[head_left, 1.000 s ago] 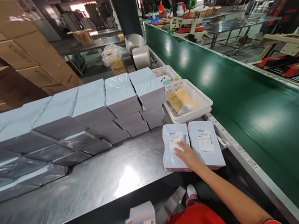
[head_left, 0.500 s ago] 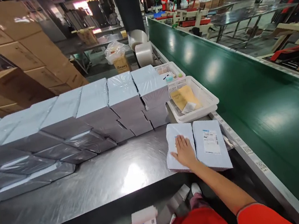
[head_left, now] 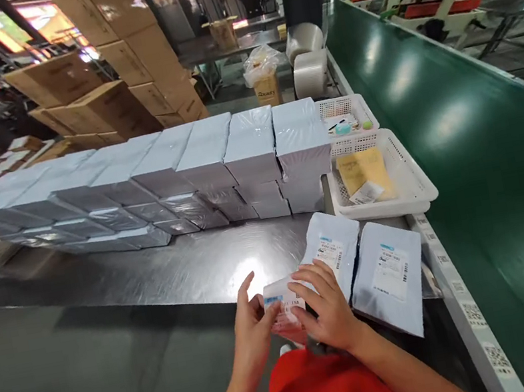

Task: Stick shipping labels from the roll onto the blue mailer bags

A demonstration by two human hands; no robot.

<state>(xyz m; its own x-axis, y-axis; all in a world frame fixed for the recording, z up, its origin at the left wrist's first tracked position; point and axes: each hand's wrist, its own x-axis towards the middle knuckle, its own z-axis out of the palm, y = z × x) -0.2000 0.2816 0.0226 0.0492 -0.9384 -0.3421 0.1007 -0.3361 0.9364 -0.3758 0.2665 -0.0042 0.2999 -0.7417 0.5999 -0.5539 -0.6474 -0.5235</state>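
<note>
In front of my red shirt, my left hand (head_left: 254, 326) pinches a strip of shipping labels (head_left: 283, 301), thumb on the printed face and index finger lifted. At the strip's right edge, my right hand (head_left: 326, 306) grips it between thumb and fingers. Just beyond that hand is a pale blue-white package (head_left: 347, 227) bearing a printed label (head_left: 329, 253); the hand covers its near left part. A second labelled package (head_left: 402, 240) sits close on its right, slightly turned.
Stacked pale packages (head_left: 202, 142) line the back of the metal table (head_left: 194, 272). White plastic baskets (head_left: 414, 179) stand at its right end, one holding yellow paper (head_left: 364, 171). A green conveyor belt (head_left: 497, 181) runs along the right. Cartons (head_left: 143, 68) are piled behind.
My right hand has left the left package, where a label now shows, and has come to the strip. My left hand has raised the labels toward the middle. The view has turned left.
</note>
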